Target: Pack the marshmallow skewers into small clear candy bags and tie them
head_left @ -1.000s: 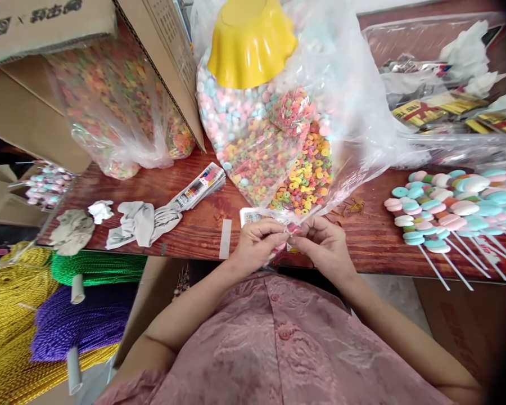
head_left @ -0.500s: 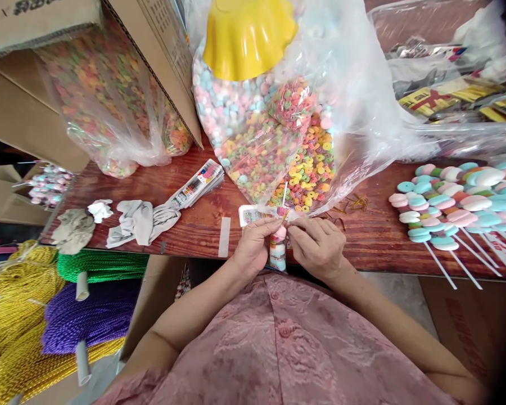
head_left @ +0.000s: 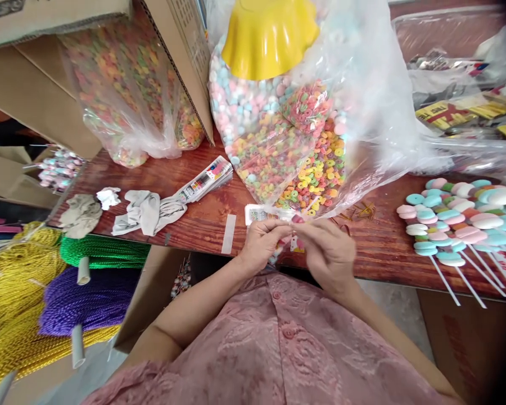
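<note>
My left hand [head_left: 262, 243] is closed around a wrapped candy skewer [head_left: 274, 256], pinching its clear wrapper between thumb and fingertips. Pink and pale blue candy shows below the hand, partly hidden by it; a thin white stick [head_left: 312, 205] pokes out above. My right hand [head_left: 332, 256], smeared by motion, has its fingertips pressed together at the wrapper's neck, and whatever is in them is too small to make out. Just behind the hands lies a flat printed wrapper [head_left: 259, 214]. Gold twist ties [head_left: 365, 211] are scattered to the right of them.
A big bag of marshmallows and gummy rings [head_left: 253, 140] stands ahead, with a yellow bowl [head_left: 270, 42] on it. Unwrapped marshmallow skewers [head_left: 459, 219] are piled right. Left are a stack of printed wrappers [head_left: 206, 179], crumpled gloves [head_left: 147, 211] and a carton [head_left: 189, 56].
The view has shifted slightly. The skewer's stick has tilted to the right, and its lower end is more hidden. My right hand has turned at the wrapper's neck and is now blurred.
</note>
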{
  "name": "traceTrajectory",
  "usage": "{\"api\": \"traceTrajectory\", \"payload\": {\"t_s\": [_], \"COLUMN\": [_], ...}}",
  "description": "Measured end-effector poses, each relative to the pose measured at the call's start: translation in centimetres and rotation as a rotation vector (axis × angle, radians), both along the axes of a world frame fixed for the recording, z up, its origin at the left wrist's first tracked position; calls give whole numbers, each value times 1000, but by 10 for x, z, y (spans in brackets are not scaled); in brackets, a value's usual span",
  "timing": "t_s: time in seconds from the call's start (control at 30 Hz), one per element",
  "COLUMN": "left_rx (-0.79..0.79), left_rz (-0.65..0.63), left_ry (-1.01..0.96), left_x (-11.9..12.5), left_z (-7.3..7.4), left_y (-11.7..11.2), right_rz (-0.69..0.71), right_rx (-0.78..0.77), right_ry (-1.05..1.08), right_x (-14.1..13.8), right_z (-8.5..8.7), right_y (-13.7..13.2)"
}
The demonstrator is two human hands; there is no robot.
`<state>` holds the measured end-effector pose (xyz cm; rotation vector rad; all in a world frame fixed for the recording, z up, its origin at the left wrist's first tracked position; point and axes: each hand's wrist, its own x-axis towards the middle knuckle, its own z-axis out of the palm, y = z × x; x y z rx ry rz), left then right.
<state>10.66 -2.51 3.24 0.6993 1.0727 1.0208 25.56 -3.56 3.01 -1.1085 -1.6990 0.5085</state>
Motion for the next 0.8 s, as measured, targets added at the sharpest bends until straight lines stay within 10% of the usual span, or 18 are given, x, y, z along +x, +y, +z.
{"api": "traceTrajectory", "payload": {"t_s": [0.53, 0.8], "left_rx": [96, 168], "left_rz": [-59, -46], "left_ry": [-2, 39], "left_x": [-18, -16], "left_z": [-12, -6], "left_y": [0, 7], "right_rz": [121, -81], "right_rx": [-154, -346], "right_ry": [50, 392], "right_x": [-14, -18], "right_z": [-16, -20], "right_y": [12, 2]}}
